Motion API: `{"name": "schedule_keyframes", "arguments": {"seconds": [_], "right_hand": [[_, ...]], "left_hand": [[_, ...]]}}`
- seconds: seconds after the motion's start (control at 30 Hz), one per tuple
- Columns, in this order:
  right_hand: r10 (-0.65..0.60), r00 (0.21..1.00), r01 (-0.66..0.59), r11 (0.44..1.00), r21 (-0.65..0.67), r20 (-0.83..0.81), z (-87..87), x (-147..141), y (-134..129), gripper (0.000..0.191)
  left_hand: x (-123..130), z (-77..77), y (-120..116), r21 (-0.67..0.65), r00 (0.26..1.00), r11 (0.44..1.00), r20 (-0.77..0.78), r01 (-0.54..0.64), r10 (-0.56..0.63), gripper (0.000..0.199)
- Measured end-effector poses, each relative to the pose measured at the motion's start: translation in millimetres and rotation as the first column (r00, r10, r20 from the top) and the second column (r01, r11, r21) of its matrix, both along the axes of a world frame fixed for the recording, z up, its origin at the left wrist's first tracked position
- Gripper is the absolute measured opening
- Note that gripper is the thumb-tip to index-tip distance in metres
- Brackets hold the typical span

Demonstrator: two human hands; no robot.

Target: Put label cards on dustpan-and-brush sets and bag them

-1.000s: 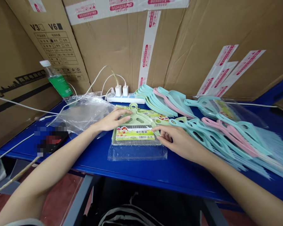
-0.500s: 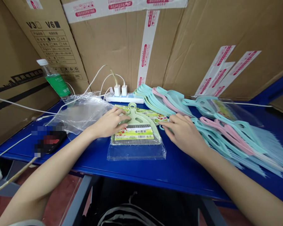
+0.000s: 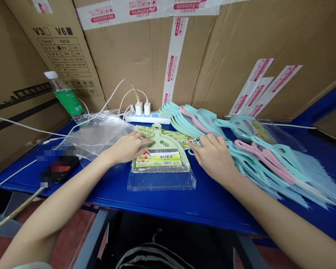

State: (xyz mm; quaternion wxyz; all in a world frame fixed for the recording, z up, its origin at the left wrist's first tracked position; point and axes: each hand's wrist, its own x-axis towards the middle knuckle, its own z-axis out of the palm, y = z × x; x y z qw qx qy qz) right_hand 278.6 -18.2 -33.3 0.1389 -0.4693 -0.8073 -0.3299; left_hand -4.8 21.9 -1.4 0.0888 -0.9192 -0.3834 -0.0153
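A light green dustpan and brush set (image 3: 172, 144) lies flat in front of me, with a printed card (image 3: 159, 158) across its grey bristles. Its clear plastic bag (image 3: 161, 182) reaches past the lower edge. My left hand (image 3: 128, 147) rests at the set's left side, fingertips on the dustpan, fingers loosely apart. To the right, my right hand (image 3: 215, 156) hovers or rests beside the set, its index finger stretched toward the edge and nothing visibly gripped. Printed cards (image 3: 179, 136) lie behind the set, partly hidden by it.
Turquoise dustpans (image 3: 210, 118), one pink among them, are stacked behind. Several brushes (image 3: 271, 160) pile up at the right near a bagged set (image 3: 238, 125). A power strip (image 3: 154, 118), plastic bags (image 3: 98, 134), a bottle (image 3: 68, 101) and a phone (image 3: 65, 166) occupy the back and left.
My right hand has shifted very slightly left and its fingers have moved a little. The view has turned slightly; the green set stays in place under my left hand.
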Motion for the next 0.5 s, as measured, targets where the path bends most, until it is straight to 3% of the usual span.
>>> {"name": "schedule_keyframes", "arguments": {"seconds": [0.33,0.5], "right_hand": [[0.002,1.000,-0.002,0.997,0.083,0.010,-2.9,-0.4,5.2,0.033],[0.057,0.998,-0.056,0.997,0.061,-0.018,6.3,-5.7,-0.7,0.026]], "left_hand": [[-0.9,1.0,-0.9,-0.035,1.000,0.999,-0.022,0.005,-0.006,0.038],[-0.6,1.7,-1.1,-0.043,0.999,0.999,-0.036,0.022,-0.024,0.040]]}}
